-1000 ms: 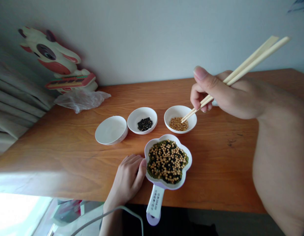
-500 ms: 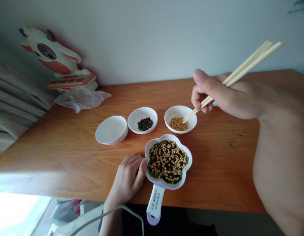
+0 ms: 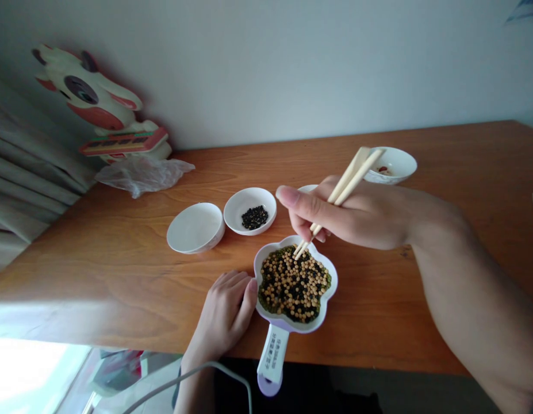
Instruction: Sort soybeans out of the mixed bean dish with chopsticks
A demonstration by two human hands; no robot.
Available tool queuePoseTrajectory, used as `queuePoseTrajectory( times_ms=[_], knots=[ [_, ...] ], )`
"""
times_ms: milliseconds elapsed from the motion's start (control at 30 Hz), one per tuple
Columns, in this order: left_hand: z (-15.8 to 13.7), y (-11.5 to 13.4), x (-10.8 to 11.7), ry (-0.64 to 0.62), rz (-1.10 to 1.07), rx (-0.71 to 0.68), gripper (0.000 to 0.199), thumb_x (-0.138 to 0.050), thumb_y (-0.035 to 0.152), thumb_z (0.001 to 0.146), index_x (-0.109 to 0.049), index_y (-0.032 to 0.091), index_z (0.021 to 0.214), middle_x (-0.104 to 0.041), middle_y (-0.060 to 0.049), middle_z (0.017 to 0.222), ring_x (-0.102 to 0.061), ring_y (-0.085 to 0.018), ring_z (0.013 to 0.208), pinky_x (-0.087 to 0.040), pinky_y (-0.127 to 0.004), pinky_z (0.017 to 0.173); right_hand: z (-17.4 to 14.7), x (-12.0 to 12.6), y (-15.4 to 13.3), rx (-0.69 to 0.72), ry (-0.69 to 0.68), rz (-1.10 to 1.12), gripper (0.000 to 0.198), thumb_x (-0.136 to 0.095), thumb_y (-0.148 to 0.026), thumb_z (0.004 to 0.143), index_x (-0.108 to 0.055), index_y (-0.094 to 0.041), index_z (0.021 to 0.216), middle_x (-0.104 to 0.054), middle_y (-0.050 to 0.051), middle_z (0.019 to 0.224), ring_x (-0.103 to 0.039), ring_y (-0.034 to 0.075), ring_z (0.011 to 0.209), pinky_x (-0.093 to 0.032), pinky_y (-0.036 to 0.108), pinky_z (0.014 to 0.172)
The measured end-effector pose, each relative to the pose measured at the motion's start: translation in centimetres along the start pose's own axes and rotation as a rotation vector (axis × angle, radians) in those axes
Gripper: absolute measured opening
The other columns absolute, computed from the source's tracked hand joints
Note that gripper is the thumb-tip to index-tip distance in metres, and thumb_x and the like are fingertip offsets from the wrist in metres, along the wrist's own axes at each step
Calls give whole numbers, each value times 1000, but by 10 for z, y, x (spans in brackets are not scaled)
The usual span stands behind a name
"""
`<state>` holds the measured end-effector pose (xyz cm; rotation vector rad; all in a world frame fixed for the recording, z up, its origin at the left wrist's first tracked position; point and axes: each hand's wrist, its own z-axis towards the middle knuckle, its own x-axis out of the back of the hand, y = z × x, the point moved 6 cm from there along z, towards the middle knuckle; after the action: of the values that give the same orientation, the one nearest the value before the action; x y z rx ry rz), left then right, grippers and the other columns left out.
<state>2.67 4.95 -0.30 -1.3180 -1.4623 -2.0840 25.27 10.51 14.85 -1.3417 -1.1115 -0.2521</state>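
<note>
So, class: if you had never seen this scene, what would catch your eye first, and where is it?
First, the flower-shaped dish heaped with mixed yellow, black and green beans, at the near edge of the wooden table. The right hand holds chopsticks with their tips down in that heap, while the left hand rests against the dish's rim. Behind stand a small bowl of black beans and, far left by the wall, a cartoon cow figure.

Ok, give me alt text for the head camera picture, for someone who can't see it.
A right hand dips wooden chopsticks into a flower-shaped pan of mixed yellow, black and green beans on a wooden table, while the left hand rests against the pan's rim. Behind stand an empty white bowl and a bowl of black beans.
</note>
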Motion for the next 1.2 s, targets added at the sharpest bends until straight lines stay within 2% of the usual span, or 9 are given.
queuePoseTrajectory(
  times_ms=[167,367,567,800,1200],
  knots=[
    [0,0,0,0,-4,-1,38,-36,31,112,-45,21,77,-58,-3,79,-50,-19,75,-37,-35,77,4,-11,-6,13,-68,5,79,-24,-82,98,-70,-21,78,-71,5,81,-62,17,70,-40,32,68],
    [-1,-1,-1,1,4,-7,38,-35,32,112,-44,21,76,-58,-3,78,-50,-19,75,-37,-35,76,10,-18,5,30,-50,-24,79,-24,-83,98,-71,-21,81,-68,3,73,-58,16,63,-36,33,63],
    [-2,0,0,1,12,-10,39,-35,31,112,-44,21,76,-59,-3,77,-51,-20,74,-37,-35,75,12,-22,-1,42,-62,-40,77,-24,-77,102,-69,-21,76,-64,1,62,-55,15,55,-33,32,61],
    [-1,0,0,-3,7,-13,38,-35,30,112,-44,21,76,-58,-3,78,-50,-19,74,-37,-36,75,13,-23,-2,69,-59,-53,76,-22,-74,104,-67,-20,76,-63,1,62,-54,14,54,-33,33,60],
    [-1,-1,0,-12,-18,-8,38,-35,32,113,-43,21,76,-57,-3,78,-48,-19,75,-36,-35,76,12,-19,-1,13,-48,-107,75,-21,-75,103,-67,-21,78,-66,3,67,-58,18,61,-36,32,65]
  ],
)
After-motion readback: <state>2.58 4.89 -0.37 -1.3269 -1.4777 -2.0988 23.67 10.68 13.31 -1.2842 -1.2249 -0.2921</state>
